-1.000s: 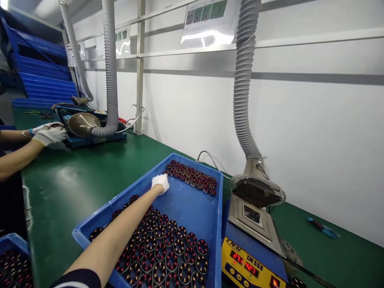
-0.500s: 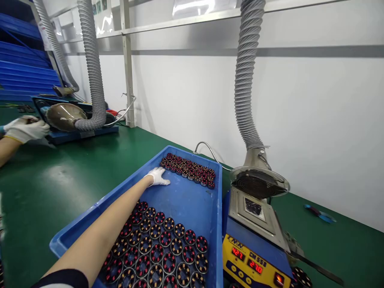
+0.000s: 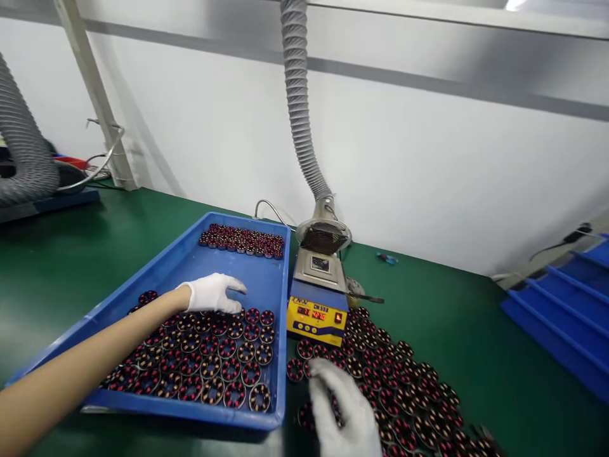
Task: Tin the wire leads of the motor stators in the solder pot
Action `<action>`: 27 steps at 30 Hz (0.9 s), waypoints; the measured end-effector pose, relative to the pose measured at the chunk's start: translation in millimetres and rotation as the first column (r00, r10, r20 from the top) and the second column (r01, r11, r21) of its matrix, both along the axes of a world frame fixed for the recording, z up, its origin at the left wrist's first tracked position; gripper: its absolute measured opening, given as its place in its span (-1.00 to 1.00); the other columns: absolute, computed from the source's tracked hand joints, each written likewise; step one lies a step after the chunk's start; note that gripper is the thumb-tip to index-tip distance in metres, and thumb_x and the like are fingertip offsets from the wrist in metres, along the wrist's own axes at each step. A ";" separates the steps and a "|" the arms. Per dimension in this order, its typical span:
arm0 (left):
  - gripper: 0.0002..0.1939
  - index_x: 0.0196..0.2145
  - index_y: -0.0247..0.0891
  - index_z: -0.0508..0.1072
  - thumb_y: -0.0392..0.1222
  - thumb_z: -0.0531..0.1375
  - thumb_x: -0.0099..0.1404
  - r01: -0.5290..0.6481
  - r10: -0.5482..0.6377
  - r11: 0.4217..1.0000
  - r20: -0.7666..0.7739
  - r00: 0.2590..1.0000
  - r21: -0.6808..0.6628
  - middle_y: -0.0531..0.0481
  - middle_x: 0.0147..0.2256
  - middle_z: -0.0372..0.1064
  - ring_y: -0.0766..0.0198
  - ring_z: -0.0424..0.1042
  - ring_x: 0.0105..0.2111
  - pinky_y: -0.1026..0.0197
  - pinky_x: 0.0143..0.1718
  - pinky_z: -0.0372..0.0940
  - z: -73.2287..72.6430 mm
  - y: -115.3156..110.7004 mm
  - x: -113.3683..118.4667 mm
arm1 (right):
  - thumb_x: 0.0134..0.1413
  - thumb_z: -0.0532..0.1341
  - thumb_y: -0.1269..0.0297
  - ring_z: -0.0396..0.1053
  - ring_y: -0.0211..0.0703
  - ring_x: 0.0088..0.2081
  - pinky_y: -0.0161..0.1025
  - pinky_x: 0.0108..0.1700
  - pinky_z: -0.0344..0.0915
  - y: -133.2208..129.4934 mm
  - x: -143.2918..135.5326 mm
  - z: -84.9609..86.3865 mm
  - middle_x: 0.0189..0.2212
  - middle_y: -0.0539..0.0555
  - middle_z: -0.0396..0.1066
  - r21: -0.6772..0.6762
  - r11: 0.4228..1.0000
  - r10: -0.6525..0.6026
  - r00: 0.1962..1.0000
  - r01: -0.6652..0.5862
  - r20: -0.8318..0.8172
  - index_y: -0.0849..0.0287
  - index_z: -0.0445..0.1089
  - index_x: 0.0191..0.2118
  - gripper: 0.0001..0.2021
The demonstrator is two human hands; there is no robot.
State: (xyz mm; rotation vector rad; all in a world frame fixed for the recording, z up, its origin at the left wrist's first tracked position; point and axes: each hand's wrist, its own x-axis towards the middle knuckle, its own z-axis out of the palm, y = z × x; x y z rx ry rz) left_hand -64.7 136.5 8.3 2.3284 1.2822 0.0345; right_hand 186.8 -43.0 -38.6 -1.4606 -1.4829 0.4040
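Note:
My left hand (image 3: 215, 293), in a white glove, hovers over the blue tray (image 3: 283, 381) with thumb and fingers apart and nothing between them. Under and in front of it stand rows of round metal rings with red and copper-coloured coils (image 3: 209, 367). A second block of the rings (image 3: 240, 241) fills the tray's far end. My right hand (image 3: 343, 406), gloved too and slightly blurred, is over the near left side of a loose pile of rings (image 3: 404, 400) on the green table. Its thumb and fingers are apart; a ring lies below them, and no grip on it shows.
Right of the tray sits a blue and yellow heating unit (image 3: 316, 311) with a lit display, under a fume hood (image 3: 323, 236) on a grey hose. A tool handle juts right from it. Blue bins (image 3: 561, 317) stand at the right edge.
The view has swung right and back. My left hand has moved from near the far rings toward the nearer rows. My right hand and the pile have come into view; the other person's hands have left it.

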 end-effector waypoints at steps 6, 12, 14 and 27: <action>-0.82 -0.35 -0.27 0.54 -0.17 0.15 0.19 0.224 -0.225 0.974 0.098 0.969 0.024 0.05 -0.41 0.51 0.29 0.45 -0.42 0.29 -0.36 0.28 10.5 -64.1 42.9 | -0.02 0.17 0.37 0.35 0.08 -0.08 0.03 0.01 0.21 10.7 17.8 8.6 -0.14 0.16 0.45 -0.266 0.963 0.098 0.978 -0.047 0.184 0.07 0.49 -0.22 -0.77; -0.74 -0.66 -0.23 0.44 -0.31 0.12 0.15 0.293 -0.333 0.929 0.162 0.929 0.227 0.12 -0.69 0.32 0.38 0.21 -0.66 0.29 -0.59 0.00 25.1 -87.2 68.9 | -0.30 0.16 0.64 0.27 0.34 -0.09 0.27 -0.02 0.04 27.8 -18.0 2.5 -0.24 0.39 0.42 -0.322 0.946 0.086 0.987 -0.038 0.135 0.26 0.45 -0.53 -0.81; -0.75 -0.63 -0.22 0.42 -0.31 0.11 0.17 0.238 -0.318 0.913 0.212 0.924 0.332 0.11 -0.66 0.33 0.37 0.23 -0.64 0.29 -0.56 0.05 34.2 -92.5 70.9 | -0.35 0.19 0.64 0.28 0.28 -0.11 0.18 -0.02 0.09 34.2 -11.6 10.8 -0.26 0.34 0.42 -0.287 0.956 0.066 0.997 -0.054 0.033 0.23 0.39 -0.60 -0.83; -0.71 -0.02 -0.23 0.24 -0.30 0.03 0.29 -0.356 -0.465 0.352 0.492 0.735 0.865 -0.21 -0.05 0.32 0.18 0.33 -0.05 0.10 -0.12 0.35 79.0 -123.4 135.9 | 0.13 0.15 0.13 0.36 -0.09 -0.10 -0.05 -0.10 0.34 36.6 8.6 116.6 -0.05 0.12 0.34 0.237 0.872 0.453 0.520 -0.429 -0.725 0.12 0.29 -0.02 -0.68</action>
